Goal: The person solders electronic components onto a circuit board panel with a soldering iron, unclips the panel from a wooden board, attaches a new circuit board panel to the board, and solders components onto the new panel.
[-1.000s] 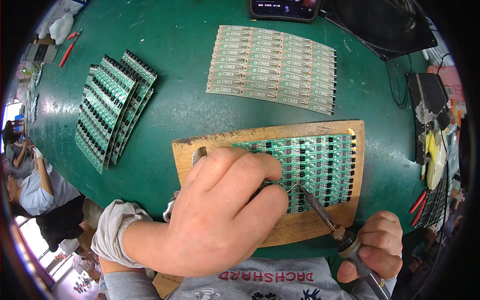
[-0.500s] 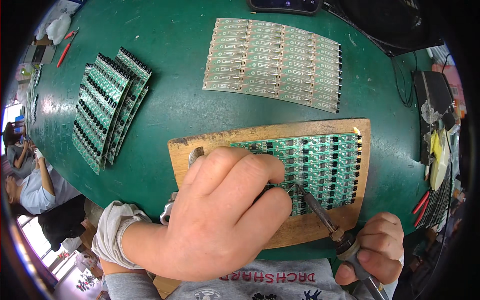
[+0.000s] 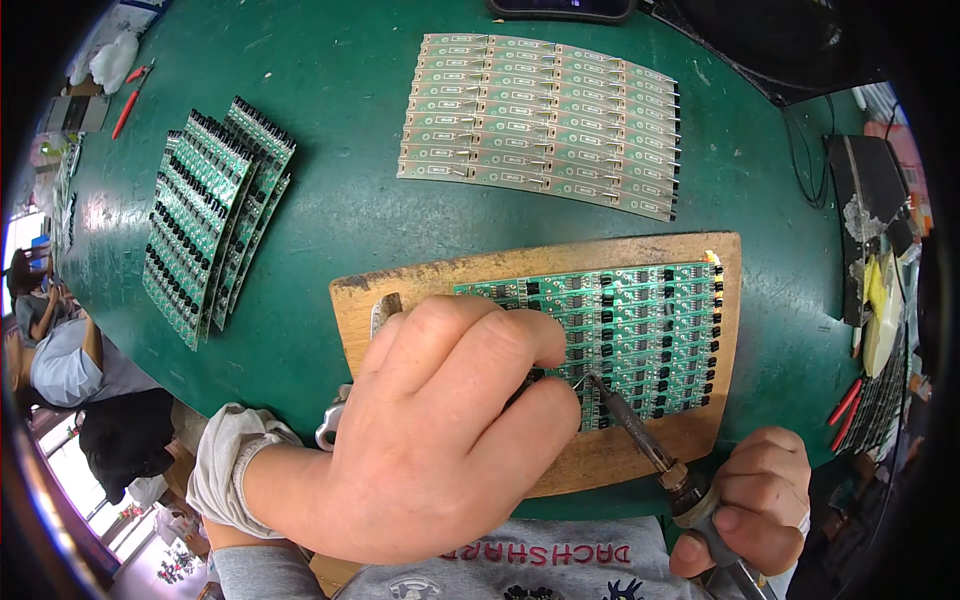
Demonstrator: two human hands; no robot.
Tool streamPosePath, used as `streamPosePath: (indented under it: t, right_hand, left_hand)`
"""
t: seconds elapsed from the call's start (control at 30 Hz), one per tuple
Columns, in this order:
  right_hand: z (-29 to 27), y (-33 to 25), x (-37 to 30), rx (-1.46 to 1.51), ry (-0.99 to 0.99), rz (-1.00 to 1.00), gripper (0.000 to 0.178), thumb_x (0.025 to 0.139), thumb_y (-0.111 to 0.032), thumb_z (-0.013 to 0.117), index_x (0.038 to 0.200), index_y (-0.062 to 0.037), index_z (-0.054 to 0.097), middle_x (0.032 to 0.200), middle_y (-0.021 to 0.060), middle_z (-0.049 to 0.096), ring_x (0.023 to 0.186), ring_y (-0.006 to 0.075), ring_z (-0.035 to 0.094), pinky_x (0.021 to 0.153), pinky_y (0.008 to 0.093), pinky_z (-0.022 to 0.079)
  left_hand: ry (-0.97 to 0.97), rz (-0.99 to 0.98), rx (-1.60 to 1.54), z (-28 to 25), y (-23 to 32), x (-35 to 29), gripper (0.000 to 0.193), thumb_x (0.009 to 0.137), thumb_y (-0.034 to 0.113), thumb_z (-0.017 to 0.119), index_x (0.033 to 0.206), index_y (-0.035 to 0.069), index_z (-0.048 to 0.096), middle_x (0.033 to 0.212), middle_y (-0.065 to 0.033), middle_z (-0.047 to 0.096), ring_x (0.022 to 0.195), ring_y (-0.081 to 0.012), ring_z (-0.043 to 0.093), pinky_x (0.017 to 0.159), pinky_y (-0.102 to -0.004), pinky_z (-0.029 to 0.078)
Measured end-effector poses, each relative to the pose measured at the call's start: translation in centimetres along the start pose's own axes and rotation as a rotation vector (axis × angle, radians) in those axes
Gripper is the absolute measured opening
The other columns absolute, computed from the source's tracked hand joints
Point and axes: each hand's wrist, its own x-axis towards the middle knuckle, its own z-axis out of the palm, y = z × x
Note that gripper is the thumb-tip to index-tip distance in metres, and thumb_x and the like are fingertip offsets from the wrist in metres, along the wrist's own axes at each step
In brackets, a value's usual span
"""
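Note:
A green circuit board panel (image 3: 640, 330), lined with rows of black components, lies on a wooden board (image 3: 420, 275). My right hand (image 3: 765, 490) grips a soldering iron (image 3: 640, 435) from the lower right, and its tip is down at the panel's middle. Beside that tip, the fingers of my left hand (image 3: 440, 430) are pinched over the panel's left part. A thin silvery strand, apparently solder wire (image 3: 579, 383), pokes out from them. That hand hides the panel's lower left and most of the wire.
Beyond the wooden board lies a pale panel (image 3: 540, 120) with pins. Several populated circuit panels (image 3: 205, 220) are stacked at left, near red-handled pliers (image 3: 127, 112). A metal loop (image 3: 328, 425) shows beside my left hand. Dark equipment (image 3: 870, 230) and red-handled tools (image 3: 845, 412) are at right.
The whole view has shifted slightly. Both hands keep their grips, and the iron's tip stays at nearly the same place on the panel.

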Motion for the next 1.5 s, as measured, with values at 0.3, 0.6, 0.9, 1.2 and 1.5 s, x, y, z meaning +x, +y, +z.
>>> streamPosePath:
  t: [0.3, 0.6, 0.9, 1.2, 1.5]
  right_hand:
    - [0.0, 0.1, -0.1, 0.022, 0.017, -0.007, 0.046, 0.082, -0.044, 0.071, 0.096, -0.0111, 0.042, 0.062, 0.0011, 0.045, 0.048, 0.0146, 0.044, 0.046, 0.0311, 0.034]
    - [0.4, -0.3, 0.2, 0.003, 0.019, 0.05, 0.045, 0.082, -0.043, 0.071, 0.095, -0.0117, 0.041, 0.063, 0.0011, 0.046, 0.047, 0.0147, 0.044, 0.046, 0.0318, 0.034]
    - [0.0, -0.5, 0.0, -0.016, 0.015, 0.054, 0.046, 0.083, -0.044, 0.07, 0.097, -0.013, 0.04, 0.064, 0.0004, 0.045, 0.047, 0.014, 0.043, 0.046, 0.0314, 0.033]
    - [0.0, -0.2, -0.2, -0.005, 0.005, 0.009, 0.046, 0.082, -0.045, 0.071, 0.1, -0.0137, 0.042, 0.064, 0.0002, 0.046, 0.048, 0.0132, 0.043, 0.046, 0.0305, 0.033]
    - [0.0, 0.2, -0.3, 0.01, -0.012, -0.009, 0.046, 0.082, -0.044, 0.071, 0.101, -0.0137, 0.043, 0.063, -0.0003, 0.046, 0.048, 0.0131, 0.043, 0.046, 0.0298, 0.033]
  left_hand:
    - [-0.012, -0.009, 0.001, -0.2, 0.0, 0.0, 0.02, 0.063, -0.001, 0.069, 0.079, 0.004, 0.059, 0.092, -0.0109, 0.059, 0.079, -0.0262, 0.054, 0.068, -0.0356, 0.044]
    - [0.0, 0.015, 0.002, -0.1, -0.2, 0.0, 0.02, 0.061, 0.0, 0.069, 0.078, 0.003, 0.059, 0.092, -0.0118, 0.06, 0.079, -0.0269, 0.054, 0.068, -0.0358, 0.044]
    - [0.006, 0.071, 0.013, 0.0, 0.1, 0.0, 0.022, 0.058, 0.001, 0.07, 0.077, 0.003, 0.058, 0.094, -0.0136, 0.062, 0.079, -0.0287, 0.053, 0.068, -0.0363, 0.045]
    - [0.0, 0.071, 0.013, 0.3, -0.2, -0.2, 0.022, 0.057, 0.001, 0.07, 0.076, 0.003, 0.058, 0.094, -0.0133, 0.062, 0.079, -0.0281, 0.053, 0.067, -0.0359, 0.045]
    - [-0.004, 0.046, 0.029, 0.5, 0.2, -0.1, 0.023, 0.056, 0.0, 0.07, 0.076, 0.003, 0.059, 0.092, -0.0127, 0.061, 0.08, -0.0274, 0.053, 0.067, -0.0355, 0.045]
